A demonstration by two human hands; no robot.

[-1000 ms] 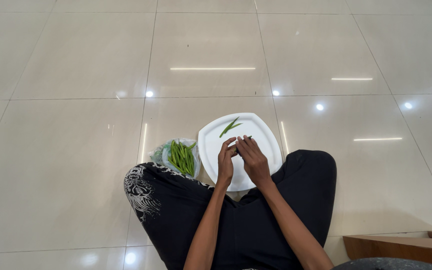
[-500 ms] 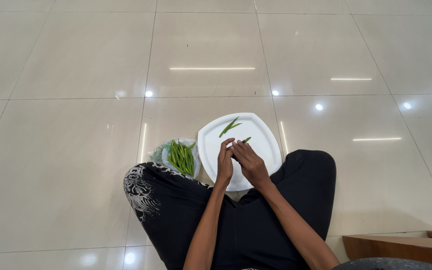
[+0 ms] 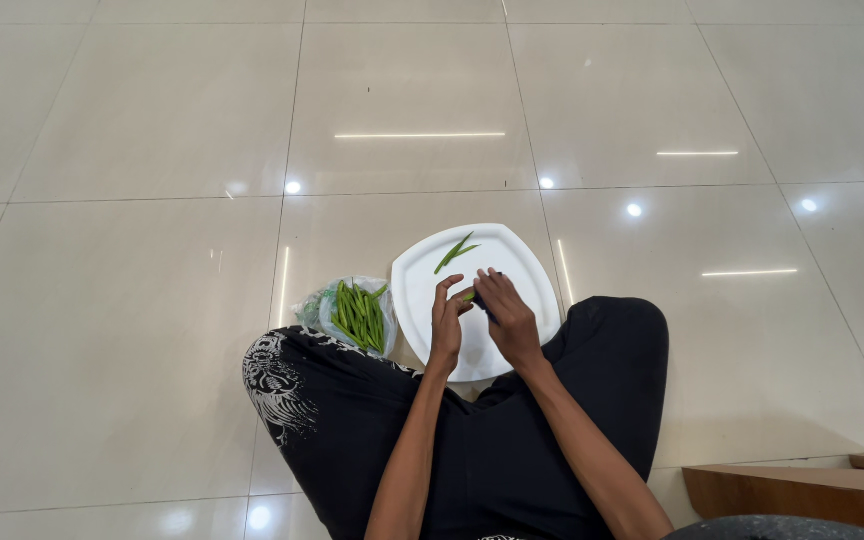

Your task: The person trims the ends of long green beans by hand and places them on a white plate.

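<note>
Left hand: the left hand (image 3: 446, 322) is raised over the near half of the plate, fingers curled in, its fingertips pinching one end of a green bean (image 3: 469, 296)
Right hand: the right hand (image 3: 508, 318) meets the left above the plate, fingers bent and closed on the other part of the same bean; a dark sliver shows under its fingers, what it is I cannot tell
Bean in hand: short and green, mostly hidden between the two sets of fingertips, held just above the plate
Plate: a white plate (image 3: 520, 262) with rounded corners lies on the floor in front of the crossed legs
On the plate: two loose green pods (image 3: 456, 252) lie crossed near its far edge, well apart from the hands
Beside the plate: a clear plastic bag (image 3: 314, 308) with a heap of green beans (image 3: 359, 315) sits just left of the plate, touching the knee
Floor: glossy pale tiles (image 3: 152, 300)
Near corner: a brown wooden step (image 3: 792, 487) at lower right
</note>
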